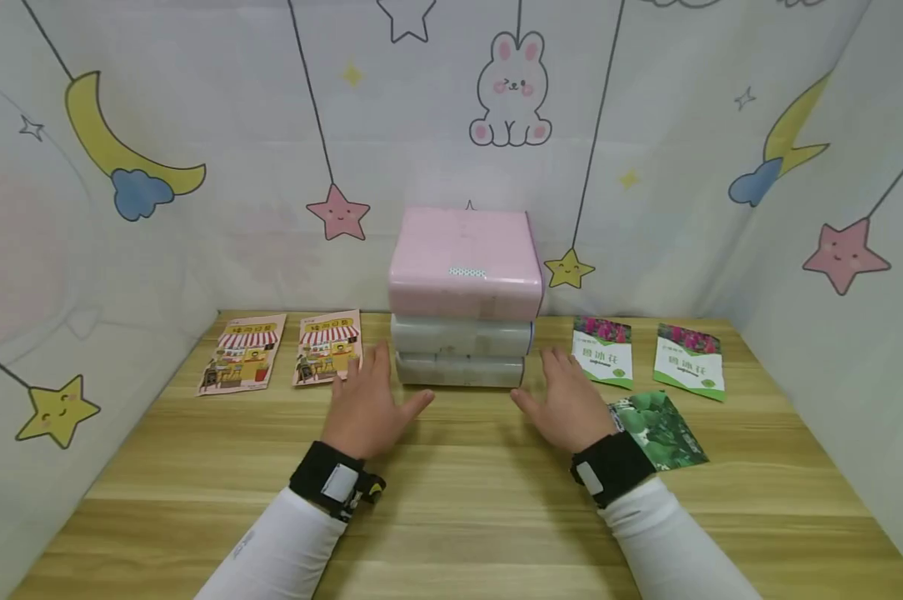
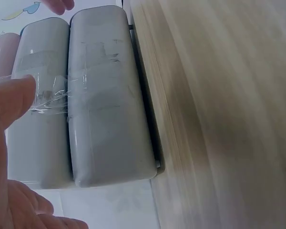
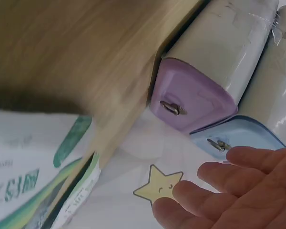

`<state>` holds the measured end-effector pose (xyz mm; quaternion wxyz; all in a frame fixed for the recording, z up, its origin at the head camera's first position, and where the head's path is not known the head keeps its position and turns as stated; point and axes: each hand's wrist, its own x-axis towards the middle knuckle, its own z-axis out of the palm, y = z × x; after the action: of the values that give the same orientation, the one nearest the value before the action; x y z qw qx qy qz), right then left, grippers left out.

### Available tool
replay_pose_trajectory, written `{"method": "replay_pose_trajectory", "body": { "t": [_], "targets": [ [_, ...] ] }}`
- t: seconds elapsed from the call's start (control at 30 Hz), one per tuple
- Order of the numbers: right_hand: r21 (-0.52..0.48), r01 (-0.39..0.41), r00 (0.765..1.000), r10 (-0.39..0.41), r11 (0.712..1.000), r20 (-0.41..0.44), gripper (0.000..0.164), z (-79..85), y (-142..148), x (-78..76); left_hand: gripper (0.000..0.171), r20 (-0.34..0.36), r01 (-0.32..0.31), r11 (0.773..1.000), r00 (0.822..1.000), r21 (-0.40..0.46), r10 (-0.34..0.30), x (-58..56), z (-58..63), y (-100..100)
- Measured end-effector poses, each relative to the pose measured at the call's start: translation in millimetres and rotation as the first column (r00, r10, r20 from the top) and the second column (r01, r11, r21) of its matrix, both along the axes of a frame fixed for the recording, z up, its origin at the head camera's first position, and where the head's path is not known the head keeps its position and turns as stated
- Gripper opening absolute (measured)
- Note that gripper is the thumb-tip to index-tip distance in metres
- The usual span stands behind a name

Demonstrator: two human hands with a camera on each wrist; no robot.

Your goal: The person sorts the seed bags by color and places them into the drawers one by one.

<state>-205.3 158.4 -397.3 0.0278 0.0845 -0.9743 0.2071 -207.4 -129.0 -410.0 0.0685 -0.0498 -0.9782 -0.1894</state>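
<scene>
Three rounded boxes are stacked against the back wall: a pink box [image 1: 466, 275] on top, a whitish middle box [image 1: 462, 336] and a whitish bottom box [image 1: 459, 371]. Clear tape crosses their fronts in the left wrist view. At the stack's left side my left hand [image 1: 365, 407] is spread, its fingers extended and nothing in its grasp. My right hand [image 1: 567, 404] mirrors it on the other side, palm towards the stack. In the right wrist view, the bottom box has a purple end [image 3: 195, 98] and the one above a blue end [image 3: 238, 136], each with a small metal ring.
Two pink shop-print packets [image 1: 243, 354] [image 1: 327, 347] lie at the back left. Two white-and-green flower packets [image 1: 602, 352] [image 1: 689, 361] lie at the back right. A green leafy packet [image 1: 661, 431] is partly behind my right wrist. Patterned cloth walls [image 1: 256, 125] enclose the wooden table [image 1: 459, 517].
</scene>
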Motion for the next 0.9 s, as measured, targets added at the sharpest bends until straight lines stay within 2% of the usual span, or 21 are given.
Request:
{"method": "replay_pose_trajectory", "body": {
  "t": [0.2, 0.4, 0.7, 0.9],
  "targets": [
    [-0.150, 0.022, 0.999, -0.014, 0.988, 0.051, 0.084, -0.7, -3.2, -3.9, 0.114, -0.033, 0.026, 0.995, 0.999, 0.099, -0.023, -0.7, -1.8, 2.3],
    [-0.299, 0.033, 0.994, 0.000, 0.954, 0.110, 0.080, -5.0, -7.7, -8.4, 0.110, -0.032, 0.116, 0.961, 0.993, 0.252, -0.111, -1.5, -4.5, 4.1],
    [-0.420, 0.016, 0.991, 0.040, 0.907, 0.124, 0.074, -7.8, -14.5, -12.0, 0.116, 0.052, 0.109, 0.937, 0.990, 0.331, -0.133, -1.0, -10.7, 5.6],
    [-0.513, -0.018, 0.989, 0.091, 0.858, 0.118, 0.070, -9.6, -15.6, -15.1, 0.116, 0.050, 0.118, 0.928, 0.988, 0.353, -0.144, -2.5, -12.7, 7.5]
  ]
}}
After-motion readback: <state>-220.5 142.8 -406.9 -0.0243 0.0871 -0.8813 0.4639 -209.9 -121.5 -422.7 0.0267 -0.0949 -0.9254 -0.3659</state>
